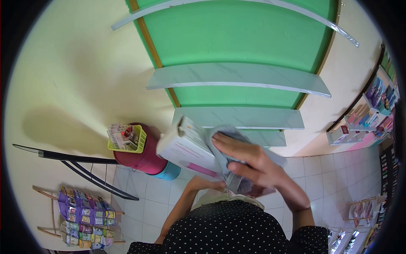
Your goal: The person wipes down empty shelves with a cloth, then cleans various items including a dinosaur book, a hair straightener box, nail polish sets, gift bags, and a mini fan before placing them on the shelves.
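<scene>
In front of my body is a white box (188, 150) with pink markings, tilted, its upper left end slightly blurred. My right hand (249, 158) presses a grey cloth (228, 137) against the right side of the box, fingers bent over the fabric. Under the box's lower edge is my left hand (207, 183), gripping it from below; most of its fingers are hidden. Part of the cloth hangs down between the two hands.
Grey shelves (237, 76) on a green-backed wall stand ahead. At left are a maroon drum (146, 156), a yellow basket (141, 139) of packets, a blue container (168, 171), a black frame (80, 158) and a hanging rack (86, 211). Stocked shelves (363, 112) line the right.
</scene>
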`<state>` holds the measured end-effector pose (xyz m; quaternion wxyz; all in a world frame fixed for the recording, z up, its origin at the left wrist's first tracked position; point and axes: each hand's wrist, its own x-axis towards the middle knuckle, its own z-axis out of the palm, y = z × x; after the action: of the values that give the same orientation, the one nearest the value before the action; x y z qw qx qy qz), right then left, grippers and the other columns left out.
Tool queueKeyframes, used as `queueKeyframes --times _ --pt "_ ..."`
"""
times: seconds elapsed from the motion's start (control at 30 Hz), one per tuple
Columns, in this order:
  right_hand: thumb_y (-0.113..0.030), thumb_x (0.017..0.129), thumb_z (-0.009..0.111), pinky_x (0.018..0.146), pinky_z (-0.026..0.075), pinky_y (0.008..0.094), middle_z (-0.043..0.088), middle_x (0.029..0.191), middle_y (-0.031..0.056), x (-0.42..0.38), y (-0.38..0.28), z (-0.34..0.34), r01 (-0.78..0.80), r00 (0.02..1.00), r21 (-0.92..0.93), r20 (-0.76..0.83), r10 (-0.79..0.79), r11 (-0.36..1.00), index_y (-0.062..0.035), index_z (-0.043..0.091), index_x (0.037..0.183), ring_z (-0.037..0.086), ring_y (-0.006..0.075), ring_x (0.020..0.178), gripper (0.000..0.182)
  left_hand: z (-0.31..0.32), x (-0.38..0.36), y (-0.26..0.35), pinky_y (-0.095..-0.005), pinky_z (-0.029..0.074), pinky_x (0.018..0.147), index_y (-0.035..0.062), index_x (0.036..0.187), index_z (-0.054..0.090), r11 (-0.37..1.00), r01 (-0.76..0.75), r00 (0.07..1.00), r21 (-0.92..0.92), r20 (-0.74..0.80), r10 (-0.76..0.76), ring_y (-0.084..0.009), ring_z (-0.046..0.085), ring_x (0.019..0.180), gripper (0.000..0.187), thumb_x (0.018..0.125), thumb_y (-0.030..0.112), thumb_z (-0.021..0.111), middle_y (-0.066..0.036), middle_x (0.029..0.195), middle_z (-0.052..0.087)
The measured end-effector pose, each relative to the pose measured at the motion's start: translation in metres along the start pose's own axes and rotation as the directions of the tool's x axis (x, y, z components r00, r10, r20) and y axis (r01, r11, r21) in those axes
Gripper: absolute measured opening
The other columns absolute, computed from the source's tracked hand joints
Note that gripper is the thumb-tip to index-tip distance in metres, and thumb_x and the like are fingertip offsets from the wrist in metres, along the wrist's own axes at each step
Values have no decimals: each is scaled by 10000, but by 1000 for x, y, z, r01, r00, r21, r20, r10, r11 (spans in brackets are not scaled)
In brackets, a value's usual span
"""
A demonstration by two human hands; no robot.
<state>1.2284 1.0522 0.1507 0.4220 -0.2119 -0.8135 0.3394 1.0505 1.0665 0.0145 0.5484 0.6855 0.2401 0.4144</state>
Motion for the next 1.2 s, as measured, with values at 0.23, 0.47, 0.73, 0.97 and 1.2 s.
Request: queueKeyframes --times 0.23,0.47,0.73,0.97,1.2 --pt "-180 798 478 985 209 401 354 1248 151 17 4 1 123 986 19 106 -125 992 -33 376 1200 271 311 1190 440 16 5 13 -317 370 838 21 1151 365 967 145 989 -208 19 -144 -206 415 1014 722 555 194 734 -87 1092 436" --pt "-155 824 436 982 217 404 366 1238 149 -14 11 -4 70 987 7 144 -71 998 -26 367 1205 287 301 1183 408 16 -2 12 -323 346 867 24 1181 328 938 176 982 -299 -9 -187 -205 385 1051 760 567 221 731 -90 1115 419" --pt "-155 805 475 987 211 397 376 1228 156 11 20 1 100 994 104 25 -103 990 -46 396 1187 298 295 1177 404 29 6 6 -331 330 891 26 1203 298 945 155 986 -289 -11 -165 -207 371 1075 784 584 255 721 -94 1126 411" --pt "-114 778 500 961 267 385 431 1187 129 -33 28 -24 -189 975 220 158 156 957 -77 432 1168 349 286 1148 398 11 -8 6 -357 392 866 17 1172 340 755 -20 946 -655 -256 -197 -226 467 1021 723 620 331 686 -105 1127 452" --pt "-62 713 569 924 333 359 508 1112 75 -77 37 -41 -312 950 358 138 280 880 -101 514 1096 430 246 1090 389 -9 1 25 -367 396 855 24 1189 307 792 -111 922 -600 -360 -143 -242 472 1009 745 651 429 626 -115 1133 444"
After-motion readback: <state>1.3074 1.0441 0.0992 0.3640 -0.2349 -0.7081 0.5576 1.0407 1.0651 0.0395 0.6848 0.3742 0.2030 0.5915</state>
